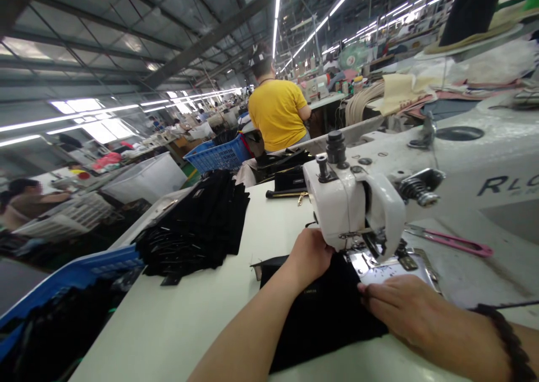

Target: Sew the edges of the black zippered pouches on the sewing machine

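A black fabric piece with small gold lettering lies on the pale table, its upper edge at the head of a white sewing machine. My left hand is closed on the fabric just left of the needle area, fingertips partly hidden behind the machine head. My right hand, with a dark band at the wrist, pinches the fabric's right edge beside the lit metal plate. The needle itself is hard to make out.
A stack of black pieces lies at the left, above a blue crate of dark fabric. Pink-handled snips rest right of the needle area. A zipper lies behind. A person in yellow sits ahead.
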`<state>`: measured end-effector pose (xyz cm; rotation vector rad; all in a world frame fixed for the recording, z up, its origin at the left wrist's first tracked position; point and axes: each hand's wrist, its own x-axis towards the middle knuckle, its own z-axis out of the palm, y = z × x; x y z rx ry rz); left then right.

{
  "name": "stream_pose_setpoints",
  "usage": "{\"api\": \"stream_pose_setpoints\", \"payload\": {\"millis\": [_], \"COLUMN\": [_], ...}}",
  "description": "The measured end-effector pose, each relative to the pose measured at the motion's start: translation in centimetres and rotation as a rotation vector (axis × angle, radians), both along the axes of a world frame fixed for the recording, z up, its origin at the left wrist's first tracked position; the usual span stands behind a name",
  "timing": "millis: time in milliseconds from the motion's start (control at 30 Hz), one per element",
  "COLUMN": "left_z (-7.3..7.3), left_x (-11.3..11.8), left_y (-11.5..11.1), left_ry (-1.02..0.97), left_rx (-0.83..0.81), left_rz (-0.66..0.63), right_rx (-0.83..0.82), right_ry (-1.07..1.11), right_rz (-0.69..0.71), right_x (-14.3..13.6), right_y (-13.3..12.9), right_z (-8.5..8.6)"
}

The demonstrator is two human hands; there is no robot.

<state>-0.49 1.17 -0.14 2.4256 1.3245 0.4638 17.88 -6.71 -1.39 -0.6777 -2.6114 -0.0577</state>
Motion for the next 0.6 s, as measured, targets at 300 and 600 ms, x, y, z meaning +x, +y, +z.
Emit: {"api": "stream_pose_setpoints", "payload": {"millis": [300, 600], "left_z": [0.14, 0.13], "left_x": [0.04, 0.06], "left_y": [-0.57, -0.68], "left_ry": [-0.018, -0.042], "left_rx": [-0.025, -0.002], "left_rz": [0.026, 0.029], "right_rx": [-0.029, -0.049], "right_ry": [0.029, 0.052], "right_rz": [0.023, 0.041], "right_x": [0.23, 0.3], "right_y": [-0.55, -0.37], "right_z": [0.03, -0.28]}}
